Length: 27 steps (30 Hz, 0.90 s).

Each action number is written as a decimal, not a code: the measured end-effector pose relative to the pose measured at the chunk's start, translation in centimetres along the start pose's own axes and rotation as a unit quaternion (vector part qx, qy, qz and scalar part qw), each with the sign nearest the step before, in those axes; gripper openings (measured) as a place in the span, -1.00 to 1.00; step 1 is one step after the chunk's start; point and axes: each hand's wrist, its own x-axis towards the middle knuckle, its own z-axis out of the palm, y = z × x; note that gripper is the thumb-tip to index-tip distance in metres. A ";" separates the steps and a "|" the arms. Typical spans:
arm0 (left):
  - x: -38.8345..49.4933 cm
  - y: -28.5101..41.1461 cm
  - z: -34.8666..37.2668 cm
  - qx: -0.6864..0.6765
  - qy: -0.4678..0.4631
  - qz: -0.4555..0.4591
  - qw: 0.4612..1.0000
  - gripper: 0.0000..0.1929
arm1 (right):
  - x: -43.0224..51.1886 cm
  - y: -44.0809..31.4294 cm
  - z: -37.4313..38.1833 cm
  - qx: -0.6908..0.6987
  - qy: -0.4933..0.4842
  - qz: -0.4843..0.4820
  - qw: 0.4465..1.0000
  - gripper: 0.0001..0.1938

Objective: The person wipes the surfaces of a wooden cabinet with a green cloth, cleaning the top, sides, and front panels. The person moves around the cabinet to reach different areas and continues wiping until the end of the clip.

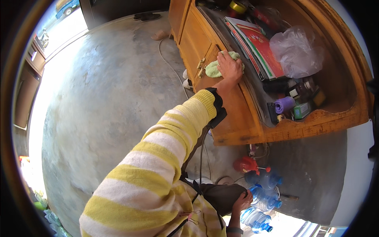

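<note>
My left hand (229, 67), in a yellow and white striped sleeve, presses a light green cloth (213, 70) against the upper front of a wooden cabinet (198, 32). The cloth bunches out on both sides of my fingers, just beside the cabinet's pale door handles (201, 67). A dark band sits around the cuff. Lower right, my right hand (243, 201) rests on the dark trouser leg at my knee, with no object seen in it; its fingertips are partly hidden.
On the cabinet's open shelf lie red booklets (263, 49), a clear plastic bag (296, 51), a purple roll (284, 104) and a green box (302, 110). Several blue water jugs (263, 198) and a red object (246, 164) stand below. A cable (170, 65) crosses the concrete floor near shoes (187, 83).
</note>
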 end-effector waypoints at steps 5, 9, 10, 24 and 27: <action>-0.4 -0.6 0.1 -0.001 0.005 0.013 1.000 -0.26 | 0.0 0.2 0.2 0.007 0.007 -0.018 1.000 -0.68; -2.3 -0.5 0.3 -0.003 -0.006 -0.002 1.000 -0.20 | 0.1 0.5 0.3 0.012 0.015 -0.044 0.999 -0.69; -2.9 -0.5 0.2 -0.007 -0.014 0.004 1.000 -0.17 | 0.1 0.5 0.4 0.008 0.012 -0.038 0.999 -0.69; -9.4 0.2 -0.7 -0.045 -0.074 0.042 0.995 -0.10 | 0.1 -0.1 0.3 0.006 0.012 -0.004 1.000 -0.71; -9.0 0.1 0.1 -0.027 -0.043 0.040 0.998 -0.12 | 0.0 0.2 0.3 0.003 0.015 -0.005 1.000 -0.71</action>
